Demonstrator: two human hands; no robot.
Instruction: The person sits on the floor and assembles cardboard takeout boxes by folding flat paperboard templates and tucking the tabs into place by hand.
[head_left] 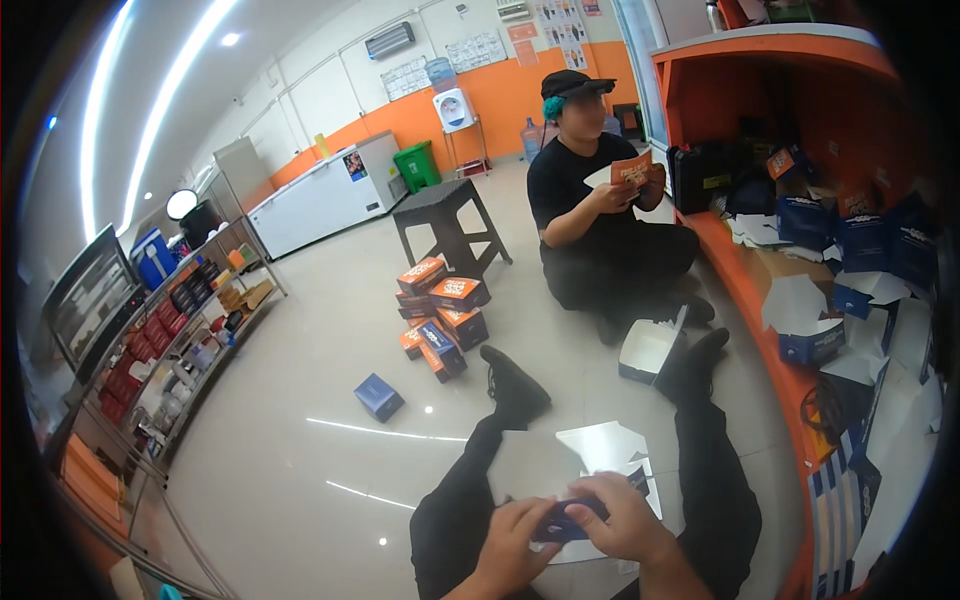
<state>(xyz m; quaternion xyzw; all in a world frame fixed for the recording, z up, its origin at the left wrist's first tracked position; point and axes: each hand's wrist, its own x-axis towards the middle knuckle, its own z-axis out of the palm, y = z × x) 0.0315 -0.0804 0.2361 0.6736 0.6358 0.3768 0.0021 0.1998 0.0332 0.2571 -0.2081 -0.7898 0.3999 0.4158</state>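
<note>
Between my legs, a partly folded dark blue carton (563,521) is gripped by both hands. My left hand (513,545) closes on its left end, and my right hand (618,514) wraps over its right side with the thumb across the blue face. White inner flaps (603,446) spread out beyond my fingers; whether all belong to this carton I cannot tell. An open white carton (648,348) rests on the floor by my right foot. Facing me, a co-worker (590,190) in black sits on the floor, holding an orange carton (630,172) in both hands.
A pile of orange and blue boxes (440,310) lies beside a dark stool (445,215), with one blue box (379,397) apart. Flattened and half-open cartons (800,310) crowd the orange shelf (745,300) at right. A metal rack (205,350) stands left, a white chest freezer (330,195) behind.
</note>
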